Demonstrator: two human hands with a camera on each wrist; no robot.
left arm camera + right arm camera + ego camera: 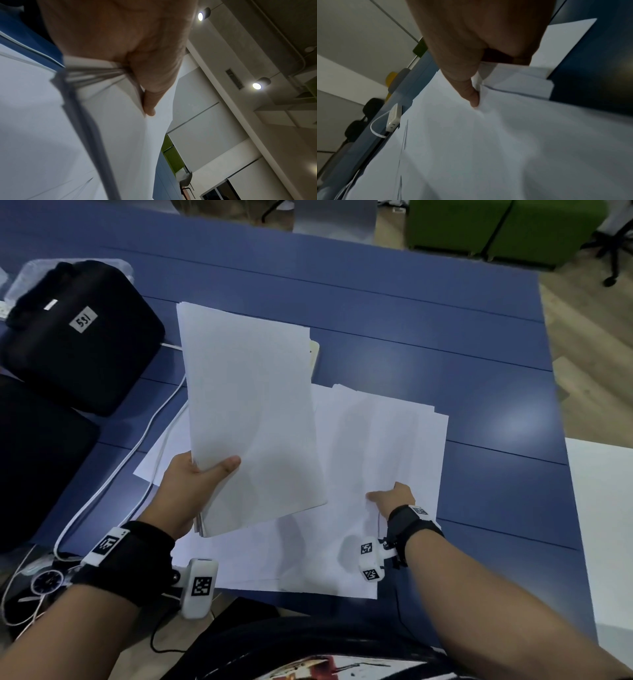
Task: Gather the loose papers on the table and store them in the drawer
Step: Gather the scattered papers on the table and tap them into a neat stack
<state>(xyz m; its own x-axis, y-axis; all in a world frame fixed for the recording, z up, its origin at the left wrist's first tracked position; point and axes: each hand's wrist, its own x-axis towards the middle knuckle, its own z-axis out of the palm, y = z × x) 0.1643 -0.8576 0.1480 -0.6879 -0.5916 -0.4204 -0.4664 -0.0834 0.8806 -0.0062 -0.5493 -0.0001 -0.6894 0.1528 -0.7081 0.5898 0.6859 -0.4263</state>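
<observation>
Left hand (185, 491): clamps stack (250, 419) above table (445, 337) | Right hand (394, 498): thumb pinches sheets (383, 440) lying on table | Step: lift 1 sheaf flat, align edges onto stack, avoid creasing | Drawer: unseen

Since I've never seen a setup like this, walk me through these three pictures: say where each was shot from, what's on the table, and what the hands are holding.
No machine here: a person works with bare hands, wearing a camera on the head and one strapped to each wrist. The wide picture looks down from the head; the other two look along each hand from the wrist. The left hand grips a gathered stack of papers, thumb on top, lifted off the blue table. The right hand pinches the edge of the loose sheets lying spread on the table. Beside them lie a black bag and a white cable. No drawer shows in any picture.
</observation>
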